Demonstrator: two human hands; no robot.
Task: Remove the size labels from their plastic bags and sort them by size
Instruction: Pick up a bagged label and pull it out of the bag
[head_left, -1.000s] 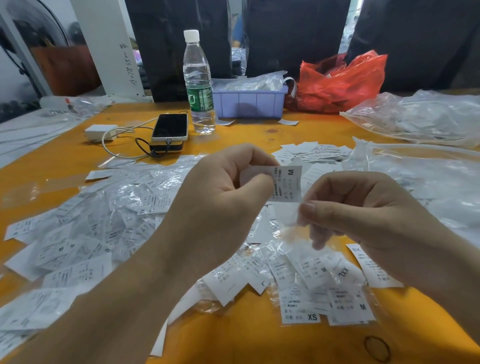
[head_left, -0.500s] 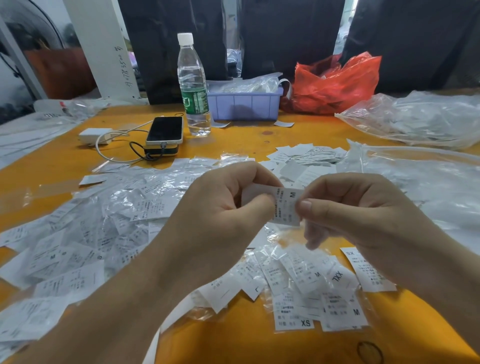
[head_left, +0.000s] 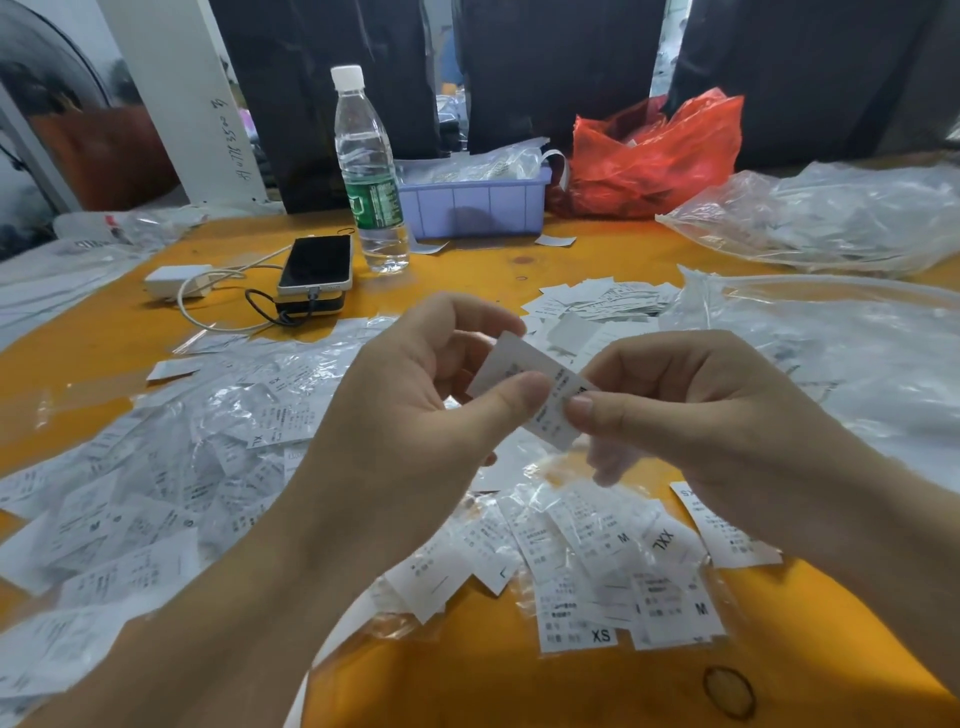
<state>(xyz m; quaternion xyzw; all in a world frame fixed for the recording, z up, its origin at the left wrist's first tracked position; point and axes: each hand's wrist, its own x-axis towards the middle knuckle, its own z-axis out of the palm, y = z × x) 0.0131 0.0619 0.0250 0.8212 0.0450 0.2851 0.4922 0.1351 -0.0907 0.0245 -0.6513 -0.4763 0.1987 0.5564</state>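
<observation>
Far behind my hands there's a lilac plastic bin (head_left: 475, 205) stuffed with clear bags of labels, a crumpled red plastic bag (head_left: 660, 150) right next to it, contents hard to make out. Off to the right of my grip sit big clear plastic bags (head_left: 831, 218) with more white labels inside.

Grip-wise: left hand (head_left: 415, 415) and right hand (head_left: 701, 410) are both pinching the same small white paper size label (head_left: 524, 364), thumb against fingers, closed tight on it, thumb tips nearly touching each other. The label's held up above the orange desk (head_left: 467, 686), tilted, with tiny printed text I can't read from here.

Under and to the left of the grip is a messy heap of bagged white labels (head_left: 171, 467); nearer me I can read XS, M and XXL. Just past the grip there's a loose unbagged label pile (head_left: 602, 304).
</observation>
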